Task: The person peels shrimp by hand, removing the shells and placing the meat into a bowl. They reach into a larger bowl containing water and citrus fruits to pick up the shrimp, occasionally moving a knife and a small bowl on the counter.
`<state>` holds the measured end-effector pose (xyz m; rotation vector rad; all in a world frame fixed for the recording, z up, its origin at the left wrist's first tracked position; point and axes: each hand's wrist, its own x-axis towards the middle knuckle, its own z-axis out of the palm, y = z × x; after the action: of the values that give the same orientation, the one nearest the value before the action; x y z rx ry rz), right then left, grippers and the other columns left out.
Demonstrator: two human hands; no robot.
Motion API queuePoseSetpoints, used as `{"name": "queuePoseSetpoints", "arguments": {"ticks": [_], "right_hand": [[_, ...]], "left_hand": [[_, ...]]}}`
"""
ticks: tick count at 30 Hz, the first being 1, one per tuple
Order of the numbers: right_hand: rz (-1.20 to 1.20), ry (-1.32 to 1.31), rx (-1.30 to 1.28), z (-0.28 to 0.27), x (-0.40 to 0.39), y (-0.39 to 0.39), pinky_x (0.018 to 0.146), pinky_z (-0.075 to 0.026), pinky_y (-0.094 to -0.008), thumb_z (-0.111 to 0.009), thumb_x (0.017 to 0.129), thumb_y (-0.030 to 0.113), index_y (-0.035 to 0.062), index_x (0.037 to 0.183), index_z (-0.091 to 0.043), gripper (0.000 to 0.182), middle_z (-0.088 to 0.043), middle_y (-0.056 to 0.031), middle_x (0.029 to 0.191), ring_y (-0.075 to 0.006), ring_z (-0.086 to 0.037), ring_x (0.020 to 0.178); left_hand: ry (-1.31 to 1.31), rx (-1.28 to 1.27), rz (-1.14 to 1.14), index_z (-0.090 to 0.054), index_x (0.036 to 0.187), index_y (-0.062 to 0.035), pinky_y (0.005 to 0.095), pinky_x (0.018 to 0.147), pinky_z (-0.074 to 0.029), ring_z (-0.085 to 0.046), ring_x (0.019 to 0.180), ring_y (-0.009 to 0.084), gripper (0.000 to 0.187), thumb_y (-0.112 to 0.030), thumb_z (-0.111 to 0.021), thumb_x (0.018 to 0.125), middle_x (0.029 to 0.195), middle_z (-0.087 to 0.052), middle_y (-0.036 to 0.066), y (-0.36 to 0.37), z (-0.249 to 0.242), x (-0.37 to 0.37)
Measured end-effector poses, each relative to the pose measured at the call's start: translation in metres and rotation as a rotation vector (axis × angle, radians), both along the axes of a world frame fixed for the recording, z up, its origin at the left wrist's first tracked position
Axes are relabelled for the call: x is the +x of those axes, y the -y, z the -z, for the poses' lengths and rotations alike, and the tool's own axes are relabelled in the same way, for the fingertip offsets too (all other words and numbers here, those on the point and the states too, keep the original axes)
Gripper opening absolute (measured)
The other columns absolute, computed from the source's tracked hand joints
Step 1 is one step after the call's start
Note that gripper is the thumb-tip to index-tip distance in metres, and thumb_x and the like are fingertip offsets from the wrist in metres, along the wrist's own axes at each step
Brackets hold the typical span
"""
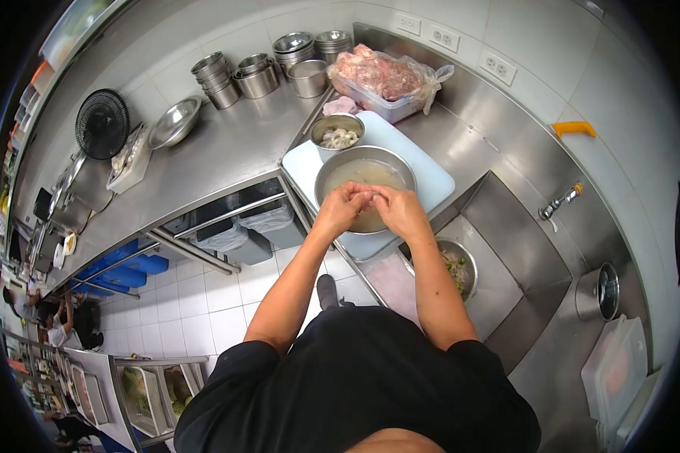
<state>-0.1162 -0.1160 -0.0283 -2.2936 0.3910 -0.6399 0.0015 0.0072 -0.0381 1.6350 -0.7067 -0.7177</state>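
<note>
My left hand point(342, 205) and my right hand point(400, 209) meet over a wide steel bowl point(319, 180) of cloudy liquid. Fingertips of both hands are pinched together around a small pinkish piece; I cannot tell what it is. The bowl stands on a pale blue cutting board point(429, 175). Just behind it, a smaller steel pot point(315, 137) holds whitish-grey pieces that look like peeled shrimp.
Behind the board, a plastic tub point(397, 109) carries bagged raw meat point(378, 72). To the right is a steel sink point(533, 257) with a bowl of scraps point(470, 273) inside and a tap point(559, 202) above. Stacked steel pots point(217, 79) line the back counter.
</note>
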Motion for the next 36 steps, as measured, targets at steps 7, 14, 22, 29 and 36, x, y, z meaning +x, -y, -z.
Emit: {"name": "queuePoseSetpoints", "arguments": {"ticks": [7,14,22,29,36], "right_hand": [[-0.097,-0.079,0.421,-0.002,0.002,0.012,0.060,-0.053,-0.0289,-0.051,0.090,0.010,0.0017,0.115,-0.068,0.032,-0.072,-0.0107,0.078,-0.0148,-0.069,0.069],[-0.145,0.055,0.447,-0.012,0.002,0.017,0.059,-0.051,-0.0261,-0.053,0.093,0.013,0.0013,0.117,-0.067,0.030,-0.070,-0.0070,0.087,-0.0117,-0.063,0.070],[-0.031,0.158,0.159,-0.011,0.006,0.017,0.071,-0.051,-0.0388,-0.067,0.086,0.019,0.0016,0.094,-0.069,0.020,-0.062,-0.0117,0.090,-0.0267,-0.065,0.082],[0.099,0.070,-0.118,-0.010,0.004,0.015,0.073,-0.048,-0.0442,-0.067,0.085,0.026,0.0024,0.084,-0.068,0.023,-0.061,-0.0152,0.088,-0.0357,-0.060,0.082],[-0.136,0.160,0.097,-0.008,0.005,0.011,0.070,-0.046,-0.0452,-0.063,0.091,0.027,-0.0003,0.083,-0.066,0.029,-0.061,-0.0176,0.084,-0.0382,-0.059,0.080]], "left_hand": [[0.060,-0.052,0.071,-0.061,0.108,-0.0054,0.0231,0.066,-0.047,-0.063,0.084,0.0080,0.021,-0.024,-0.059,0.098,0.091,-0.068,0.001,-0.004,0.000,0.000],[-0.344,-0.356,0.074,-0.053,0.119,-0.0078,0.0259,0.072,-0.050,-0.065,0.089,0.0119,0.023,-0.019,-0.058,0.099,0.098,-0.069,0.004,-0.001,-0.004,0.002],[-0.032,-0.159,0.101,-0.048,0.141,-0.0059,0.0276,0.077,-0.052,-0.065,0.092,0.0144,0.047,-0.025,-0.057,0.098,0.104,-0.069,0.007,0.000,-0.016,-0.010],[0.303,0.007,-0.072,-0.070,0.109,-0.0044,0.0248,0.072,-0.048,-0.063,0.083,0.0109,0.035,-0.034,-0.067,0.092,0.089,-0.070,0.002,0.008,-0.027,-0.008],[-0.400,-0.305,-0.007,-0.064,0.105,-0.0089,0.0219,0.063,-0.041,-0.058,0.076,0.0058,0.023,-0.029,-0.065,0.094,0.085,-0.062,-0.004,0.009,-0.022,0.004]]}}
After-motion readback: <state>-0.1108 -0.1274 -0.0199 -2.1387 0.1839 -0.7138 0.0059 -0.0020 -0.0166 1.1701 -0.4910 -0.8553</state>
